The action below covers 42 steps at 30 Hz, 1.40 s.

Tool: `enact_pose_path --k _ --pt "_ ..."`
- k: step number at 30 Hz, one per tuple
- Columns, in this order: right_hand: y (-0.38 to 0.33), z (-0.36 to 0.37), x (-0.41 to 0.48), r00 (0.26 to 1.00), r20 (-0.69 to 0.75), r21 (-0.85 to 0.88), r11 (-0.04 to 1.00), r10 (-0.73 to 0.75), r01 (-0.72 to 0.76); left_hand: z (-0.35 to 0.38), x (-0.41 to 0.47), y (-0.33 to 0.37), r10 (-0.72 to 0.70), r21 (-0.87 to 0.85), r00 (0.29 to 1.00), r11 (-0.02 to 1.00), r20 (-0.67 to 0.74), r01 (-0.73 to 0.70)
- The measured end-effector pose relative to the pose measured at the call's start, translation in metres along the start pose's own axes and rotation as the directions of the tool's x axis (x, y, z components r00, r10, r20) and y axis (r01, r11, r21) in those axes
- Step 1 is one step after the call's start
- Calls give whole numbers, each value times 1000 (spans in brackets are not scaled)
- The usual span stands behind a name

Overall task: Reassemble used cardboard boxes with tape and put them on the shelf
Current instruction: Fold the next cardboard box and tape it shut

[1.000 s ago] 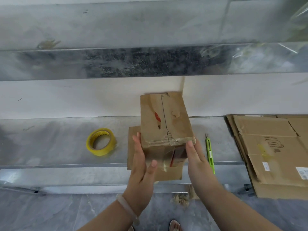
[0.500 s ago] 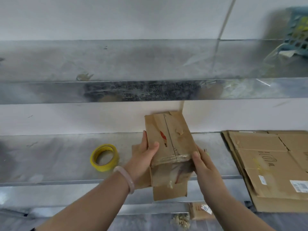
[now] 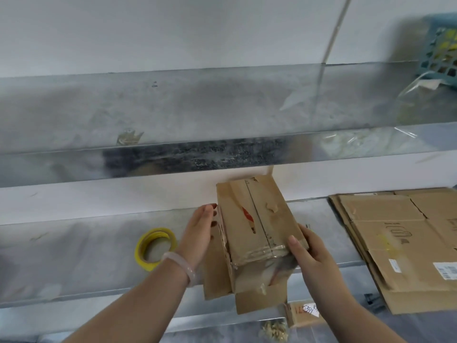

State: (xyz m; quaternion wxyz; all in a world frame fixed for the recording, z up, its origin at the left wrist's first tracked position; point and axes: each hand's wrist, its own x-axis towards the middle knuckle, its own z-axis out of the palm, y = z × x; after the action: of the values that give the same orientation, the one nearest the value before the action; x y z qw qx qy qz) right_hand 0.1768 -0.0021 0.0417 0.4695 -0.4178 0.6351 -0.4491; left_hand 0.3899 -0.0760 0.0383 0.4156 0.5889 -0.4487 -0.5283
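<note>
A small brown cardboard box, worn and taped along its near edge, is lifted above the lower metal shelf, with loose flaps hanging below it. My left hand lies flat against the box's left side, fingers straight. My right hand grips the near right corner, thumb on top and fingers underneath. A yellow tape roll lies on the lower shelf, left of my left wrist. The upper metal shelf runs across above the box.
A stack of flattened cardboard boxes lies on the lower shelf at the right. A teal plastic basket and clear plastic wrap sit at the upper shelf's right end. Under the shelf there is a small labelled carton.
The box has risen a little and shifted right. My left hand has slid from gripping the box's top edge to lying flat on its left side. The view has tilted upward.
</note>
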Motion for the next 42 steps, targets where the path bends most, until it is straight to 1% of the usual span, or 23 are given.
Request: enact_pose_path --k 1,3,5,6,9,10,13,15,18,21,24,27,28,30,32,33,35,36,37,38,39,41,42 --pt "0 1 2 1000 1 23 1000 16 -16 -5 13 2 2 65 1000 998 -5 -2" --pt "0 4 3 997 3 66 995 72 -72 -9 41 3 -26 155 998 988 55 17" --pt "5 6 4 994 -15 74 991 110 -109 -8 68 1 -123 173 984 980 126 101" --pt "6 8 4 993 -33 62 992 114 -112 -6 80 -1 -175 155 975 976 137 153" --pt "9 10 3 993 -89 -28 996 77 -80 -1 108 -7 -299 -7 943 953 144 303" --pt "10 10 2 992 -104 -53 996 65 -71 0 113 -8 -329 -32 933 941 146 337" --pt "18 6 -4 986 -155 -53 996 63 -72 6 119 -9 -377 48 904 926 204 375" --pt "20 0 -10 983 -165 -39 996 76 -83 10 115 -7 -389 63 883 920 263 387" --pt "13 -10 -14 986 -139 -3 995 95 -96 9 98 -6 -397 -35 850 900 346 435" --pt "-4 -17 -9 989 -119 -33 996 84 -89 -1 76 -8 -399 -70 844 890 359 450" --pt "-20 -16 3 989 -128 -37 997 69 -74 -13 44 -6 -373 -130 881 897 291 423" --pt "-35 -12 12 984 -174 -183 981 33 -66 -26 10 0 -272 -266 924 901 268 343" --pt "-40 -11 12 981 -193 -228 972 12 -57 -30 -3 7 -236 -334 930 885 280 325" --pt "-49 -11 14 979 -200 -262 965 -31 -23 -33 -22 11 -173 -446 936 843 306 302" --pt "-58 -10 15 974 -213 -269 963 -82 22 -34 -29 5 -130 -468 951 847 280 253" --pt "-61 -11 15 970 -222 -258 965 -99 39 -33 -32 2 -125 -461 962 858 243 228" --pt "-65 -14 16 969 -219 -219 973 -115 66 -32 -34 -4 -137 -445 968 868 212 220" --pt "-67 -15 16 976 -186 -214 974 -114 73 -32 -35 -7 -117 -409 971 892 210 195" --pt "-69 -17 16 984 -140 -226 971 -111 78 -35 -35 -14 -47 -335 967 933 250 132" --pt "-71 -19 16 987 -96 -253 963 -126 98 -41 -36 -20 51 -248 953 968 300 26" --pt "-73 -21 17 987 -65 -290 950 -144 120 -47 -36 -25 150 -154 933 983 327 -104" --pt "-78 -24 20 984 -4 -339 926 -177 165 -59 -39 -28 270 54 898 950 346 -307" --pt "-82 -25 22 983 45 -353 918 -177 182 -64 -41 -25 309 142 890 917 336 -372"
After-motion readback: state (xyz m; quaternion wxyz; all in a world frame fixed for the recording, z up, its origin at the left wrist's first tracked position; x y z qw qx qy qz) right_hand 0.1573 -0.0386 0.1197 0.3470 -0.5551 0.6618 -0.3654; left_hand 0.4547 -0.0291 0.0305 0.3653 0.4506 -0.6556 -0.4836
